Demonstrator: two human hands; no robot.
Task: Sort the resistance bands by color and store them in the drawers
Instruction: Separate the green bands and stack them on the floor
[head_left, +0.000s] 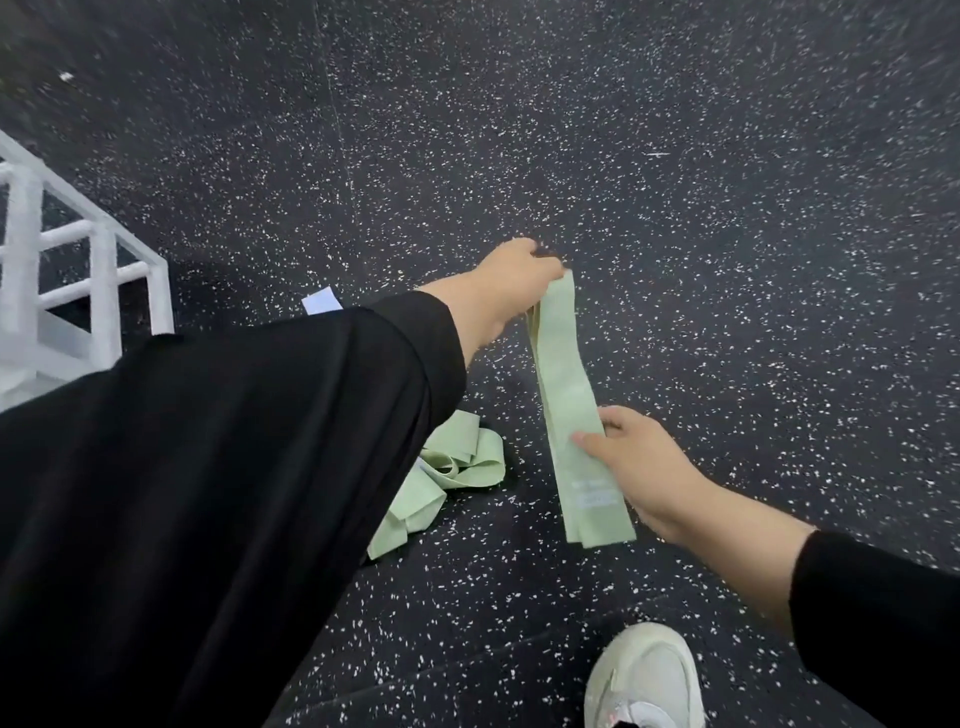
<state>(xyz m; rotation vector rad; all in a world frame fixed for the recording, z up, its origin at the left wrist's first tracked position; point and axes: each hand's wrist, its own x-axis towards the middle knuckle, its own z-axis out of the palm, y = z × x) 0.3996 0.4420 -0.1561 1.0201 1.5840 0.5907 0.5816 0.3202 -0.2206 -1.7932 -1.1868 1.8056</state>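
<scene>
Above the speckled black rubber floor (675, 260), you are gripping a flat stack of pale green elastic bands (569, 410) with your left hand (511, 283) and right hand (636, 462), leaving a tangled green pile (441, 478) unsorted, none drawered.

Your left hand (519, 283) gripping the bands (571, 410) at their far end, your right hand (631, 457) pinching them nearer you, a loose pile (441, 478) lying left of them on the floor (675, 208), rack (78, 270) standing far left.

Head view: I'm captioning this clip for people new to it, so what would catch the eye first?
A stack of pale green bands stretched flat in mid-frame, the left hand pinching its top end and the right hand gripping lower down. Below left, a loose green pile lies on the speckled black floor, with a white rack at the left edge.
</scene>
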